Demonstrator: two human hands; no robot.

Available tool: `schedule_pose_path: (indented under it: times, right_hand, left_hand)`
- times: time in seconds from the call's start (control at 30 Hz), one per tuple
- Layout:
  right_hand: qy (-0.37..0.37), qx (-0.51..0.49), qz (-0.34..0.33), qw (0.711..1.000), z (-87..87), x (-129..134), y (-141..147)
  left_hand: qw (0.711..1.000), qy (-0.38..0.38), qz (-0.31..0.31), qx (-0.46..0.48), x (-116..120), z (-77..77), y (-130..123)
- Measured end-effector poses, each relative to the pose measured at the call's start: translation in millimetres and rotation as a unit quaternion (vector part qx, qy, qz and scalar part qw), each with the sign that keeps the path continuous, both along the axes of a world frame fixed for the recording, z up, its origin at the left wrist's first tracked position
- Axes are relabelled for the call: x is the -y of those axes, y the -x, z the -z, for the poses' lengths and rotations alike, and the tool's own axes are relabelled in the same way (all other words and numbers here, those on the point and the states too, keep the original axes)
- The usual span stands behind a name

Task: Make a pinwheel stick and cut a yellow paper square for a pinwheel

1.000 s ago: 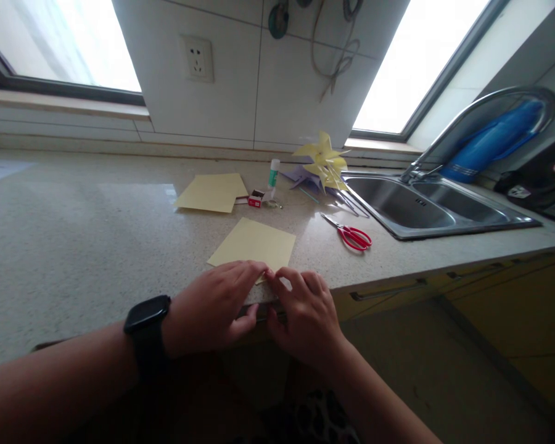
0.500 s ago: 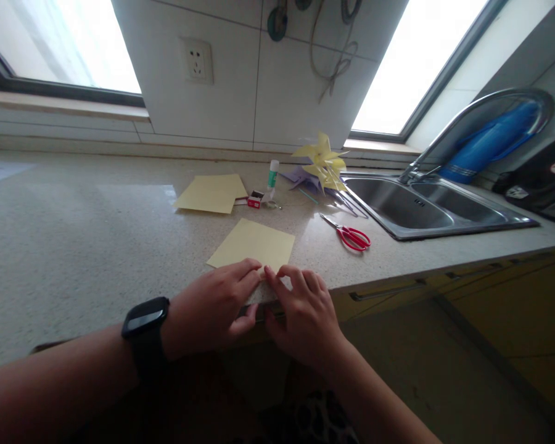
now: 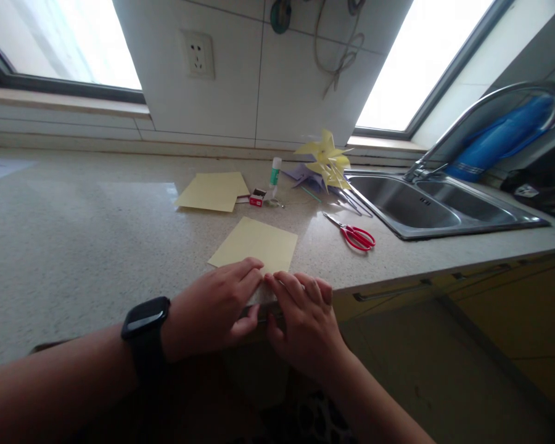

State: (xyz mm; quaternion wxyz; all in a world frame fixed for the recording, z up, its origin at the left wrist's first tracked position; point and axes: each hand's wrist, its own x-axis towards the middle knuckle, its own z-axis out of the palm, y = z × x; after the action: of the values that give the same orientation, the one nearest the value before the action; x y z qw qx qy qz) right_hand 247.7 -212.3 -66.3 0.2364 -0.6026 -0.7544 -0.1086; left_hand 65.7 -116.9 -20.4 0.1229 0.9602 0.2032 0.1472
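A square yellow paper (image 3: 259,242) lies near the counter's front edge, its near part covered by my fingers. My left hand (image 3: 217,296), below a black watch, rests its fingertips on the paper's near left side, thumb apart at the counter edge. Beside it my right hand (image 3: 305,314) has its fingers bent together over the paper's near corner, the index fingertip close to the left fingertips. Whether the fingers pinch the corner is hidden. To the right lie red-handled scissors (image 3: 351,234).
Yellow sheets (image 3: 213,191), a small red box (image 3: 257,197) and a glue stick (image 3: 274,172) sit farther back. Yellow and purple pinwheels (image 3: 326,161) lie beside the steel sink (image 3: 398,197). The counter's front edge (image 3: 383,285) runs under my hands.
My right hand's fingers have closed together and flattened at the paper's near corner, where they were raised and curled. The view has shifted slightly.
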Motion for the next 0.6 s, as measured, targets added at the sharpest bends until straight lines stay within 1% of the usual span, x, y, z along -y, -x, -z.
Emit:
schedule_pose_path:
  times: [0.13,0.27,0.43,0.6]
  right_hand:
    - [0.012,-0.013,-0.02,1.0,-4.0,-2.8,-0.6]
    - [0.022,-0.027,-0.035,0.999,-6.0,-6.1,-0.3]
    - [0.028,-0.039,-0.055,0.997,-7.1,-9.6,-1.4]
    - [0.004,-0.035,-0.068,0.997,-6.3,-7.6,-3.0]
  left_hand:
    - [1.0,-0.012,0.017,0.008,-8.7,0.4,4.2]
    - [0.997,-0.045,0.038,-0.057,-19.4,0.3,7.2]
    - [0.995,-0.046,0.023,-0.086,-21.0,0.5,7.2]
    - [0.995,-0.049,0.018,-0.089,-18.8,1.1,7.5]
